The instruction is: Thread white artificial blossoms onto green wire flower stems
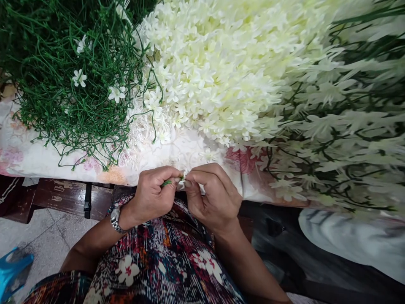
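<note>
My left hand pinches a thin green stem between thumb and fingers, a metal watch on its wrist. My right hand is closed in a pinch on a small white flower at the stem's tip. Both hands meet just above my lap, at the near edge of a floral cloth.
A big heap of loose white flowers lies on the cloth ahead. A tangle of green stems fills the left. Finished flower sprays lie at the right. A dark wooden bench edge and a blue object sit low left.
</note>
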Available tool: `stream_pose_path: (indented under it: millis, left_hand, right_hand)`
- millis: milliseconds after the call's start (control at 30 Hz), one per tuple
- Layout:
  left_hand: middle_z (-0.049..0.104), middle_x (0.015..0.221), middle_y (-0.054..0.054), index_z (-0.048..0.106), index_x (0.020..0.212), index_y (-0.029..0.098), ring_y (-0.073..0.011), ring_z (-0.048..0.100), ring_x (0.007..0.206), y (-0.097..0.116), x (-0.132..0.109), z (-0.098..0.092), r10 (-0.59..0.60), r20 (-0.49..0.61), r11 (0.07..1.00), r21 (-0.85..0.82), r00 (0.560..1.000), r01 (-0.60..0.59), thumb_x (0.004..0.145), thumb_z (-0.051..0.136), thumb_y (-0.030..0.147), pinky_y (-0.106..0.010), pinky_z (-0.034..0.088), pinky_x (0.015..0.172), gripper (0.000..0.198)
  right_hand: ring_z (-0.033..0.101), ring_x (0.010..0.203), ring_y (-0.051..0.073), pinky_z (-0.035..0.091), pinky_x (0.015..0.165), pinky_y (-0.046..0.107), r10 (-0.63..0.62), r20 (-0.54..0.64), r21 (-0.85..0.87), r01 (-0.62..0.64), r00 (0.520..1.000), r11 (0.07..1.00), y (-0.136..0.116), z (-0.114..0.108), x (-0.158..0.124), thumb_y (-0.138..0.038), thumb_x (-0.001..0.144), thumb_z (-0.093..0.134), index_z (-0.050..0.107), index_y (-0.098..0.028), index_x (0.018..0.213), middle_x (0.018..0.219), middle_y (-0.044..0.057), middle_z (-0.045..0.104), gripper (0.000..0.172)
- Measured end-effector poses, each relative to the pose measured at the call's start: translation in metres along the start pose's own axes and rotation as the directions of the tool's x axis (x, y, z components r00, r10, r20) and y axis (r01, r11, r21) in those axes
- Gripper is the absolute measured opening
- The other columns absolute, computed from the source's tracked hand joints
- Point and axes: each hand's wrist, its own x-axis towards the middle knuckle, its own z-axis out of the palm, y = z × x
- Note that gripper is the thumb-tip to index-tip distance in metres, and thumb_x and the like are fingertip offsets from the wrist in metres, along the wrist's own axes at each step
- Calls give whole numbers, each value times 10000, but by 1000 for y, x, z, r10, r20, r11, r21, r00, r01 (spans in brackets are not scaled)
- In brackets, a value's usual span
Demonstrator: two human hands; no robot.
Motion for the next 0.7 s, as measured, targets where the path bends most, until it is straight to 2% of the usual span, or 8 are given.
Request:
stream_pose_path:
  millis: [300,533,700]
  left_hand:
    - [497,526,33,544,649,129,-54,444,476,0,4,-2,-77,12,997,-22,997,77,704,440,44,-164,368,472,146]
    - [512,544,34,574,711,132,-44,449,483,-5,8,-10,-256,129,916,-286,958,283,763,486,136,-136,373,456,102]
    - [559,571,29,594,726,136,-48,496,513,-6,6,-15,-215,80,953,-199,973,227,766,494,128,-135,394,483,108]
  right_hand:
    - [496,675,133,453,575,267,-23,-9,-4,23,1000,1000,3,7,3,-63,736,524,488,-154,831,720,51,525,136]
    - [533,728,111,465,630,245,37,79,132,-47,996,990,5,-4,10,-73,728,557,523,-165,898,780,31,549,196]
    - [530,733,115,460,627,243,11,96,129,-23,995,991,4,-10,14,-73,699,585,536,-142,898,778,40,552,216]
